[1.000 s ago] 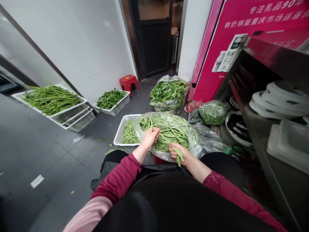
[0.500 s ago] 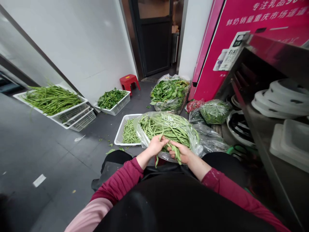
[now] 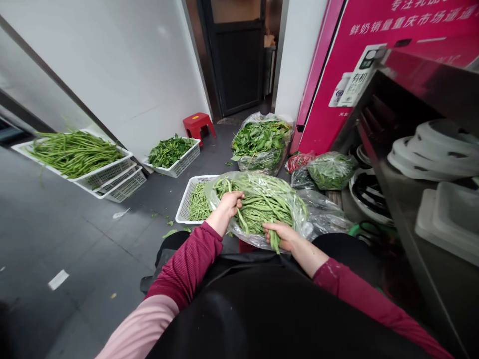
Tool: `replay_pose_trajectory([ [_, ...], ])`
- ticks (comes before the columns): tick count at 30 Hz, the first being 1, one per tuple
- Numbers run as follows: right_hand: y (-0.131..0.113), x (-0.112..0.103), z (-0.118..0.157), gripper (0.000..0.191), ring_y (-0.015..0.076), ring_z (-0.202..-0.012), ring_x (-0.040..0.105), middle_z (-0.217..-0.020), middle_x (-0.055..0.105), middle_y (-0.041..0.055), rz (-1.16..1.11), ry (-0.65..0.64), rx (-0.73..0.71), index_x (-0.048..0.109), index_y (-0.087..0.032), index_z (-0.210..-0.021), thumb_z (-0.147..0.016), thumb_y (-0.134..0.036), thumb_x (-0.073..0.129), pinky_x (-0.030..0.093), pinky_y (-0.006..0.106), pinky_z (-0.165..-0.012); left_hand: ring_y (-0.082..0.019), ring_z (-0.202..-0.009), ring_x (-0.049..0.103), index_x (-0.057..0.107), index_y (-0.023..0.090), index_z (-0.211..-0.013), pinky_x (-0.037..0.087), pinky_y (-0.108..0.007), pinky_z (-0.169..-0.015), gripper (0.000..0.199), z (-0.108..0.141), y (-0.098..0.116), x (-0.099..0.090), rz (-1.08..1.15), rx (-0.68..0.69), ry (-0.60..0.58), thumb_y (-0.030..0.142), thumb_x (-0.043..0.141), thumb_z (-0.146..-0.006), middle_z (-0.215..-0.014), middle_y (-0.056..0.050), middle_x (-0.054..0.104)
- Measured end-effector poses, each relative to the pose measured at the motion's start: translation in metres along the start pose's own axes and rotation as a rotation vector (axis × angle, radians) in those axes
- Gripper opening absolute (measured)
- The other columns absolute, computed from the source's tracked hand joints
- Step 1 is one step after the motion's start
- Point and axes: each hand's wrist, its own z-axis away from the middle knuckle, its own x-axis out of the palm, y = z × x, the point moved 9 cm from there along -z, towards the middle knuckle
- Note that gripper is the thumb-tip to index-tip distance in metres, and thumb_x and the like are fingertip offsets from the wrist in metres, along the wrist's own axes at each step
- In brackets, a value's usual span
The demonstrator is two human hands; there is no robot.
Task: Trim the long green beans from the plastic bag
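A clear plastic bag (image 3: 300,212) full of long green beans (image 3: 267,199) lies open in front of my knees. My left hand (image 3: 229,204) is closed over the bag's left part, with a long green bean (image 3: 241,219) running down from its fingers. Over the near right side of the bag, my right hand (image 3: 283,235) is wrapped round a small bunch of green beans (image 3: 275,241), whose ends hang below the fingers. Just left of the bag, partly covered by it, a white basket (image 3: 183,207) holds short pieces of bean.
Stacked white baskets (image 3: 125,184) with long green stalks stand at left. A basket of leafy greens (image 3: 179,167) and a red stool (image 3: 198,124) are by the wall. Beyond lies a bag of leaves (image 3: 262,139). A metal shelf (image 3: 407,214) with white containers stands close on my right.
My hands were together over the near side of the bag; my left hand has moved left and away from me. My right hand stays nearly in place with its bunch of beans.
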Motion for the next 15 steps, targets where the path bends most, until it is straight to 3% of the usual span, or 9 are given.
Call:
replay_pose_trajectory([
  [4,0.017,0.02,0.0,0.021,0.0069,-0.04,0.045,-0.051,0.047,-0.0051,0.068,-0.133,-0.029,0.054,-0.014,-0.072,-0.062,-0.028,0.067,0.039,0.02,-0.038,0.0,-0.029,0.024,0.042,0.012,-0.063,0.015,-0.014,-0.03,0.013,-0.006,0.005,-0.002,0.115,-0.012,0.062,0.008,0.05,-0.073,-0.045,0.005,0.04],
  [8,0.012,0.029,0.005,0.019,0.0069,-0.039,0.045,-0.05,0.047,-0.0053,0.098,-0.19,-0.077,0.054,-0.014,-0.07,-0.061,-0.026,0.065,0.039,0.02,-0.038,0.0,-0.03,0.022,0.042,0.013,-0.069,0.014,-0.014,-0.03,0.01,-0.004,0.007,-0.005,0.2,0.035,0.103,0.01,0.05,-0.073,-0.047,0.007,0.037],
  [10,0.01,0.024,0.003,0.018,0.0071,-0.039,0.045,-0.048,0.047,-0.0049,0.104,-0.137,-0.093,0.051,-0.014,-0.064,-0.061,-0.026,0.065,0.039,0.02,-0.038,0.0,-0.03,0.021,0.043,0.013,-0.074,0.013,-0.014,-0.031,0.005,0.005,0.009,-0.006,0.222,0.08,0.126,0.011,0.048,-0.075,-0.048,0.007,0.037],
  [12,0.009,0.011,-0.002,0.018,0.0072,-0.037,0.044,-0.045,0.047,-0.0044,0.116,-0.007,-0.1,0.048,-0.015,-0.06,-0.061,-0.025,0.063,0.04,0.02,-0.037,0.0,-0.03,0.022,0.045,0.014,-0.082,0.014,-0.013,-0.031,0.006,0.022,0.011,0.0,0.219,0.146,0.112,0.014,0.047,-0.076,-0.05,0.008,0.038],
  [15,0.009,-0.012,-0.011,0.018,0.0077,-0.034,0.043,-0.041,0.045,-0.0042,0.14,0.18,-0.11,0.044,-0.016,-0.057,-0.063,-0.025,0.059,0.04,0.021,-0.036,0.0,-0.032,0.025,0.047,0.016,-0.089,0.016,-0.013,-0.032,0.014,0.058,0.02,0.03,0.153,0.308,-0.069,0.023,0.049,-0.077,-0.054,0.007,0.041],
])
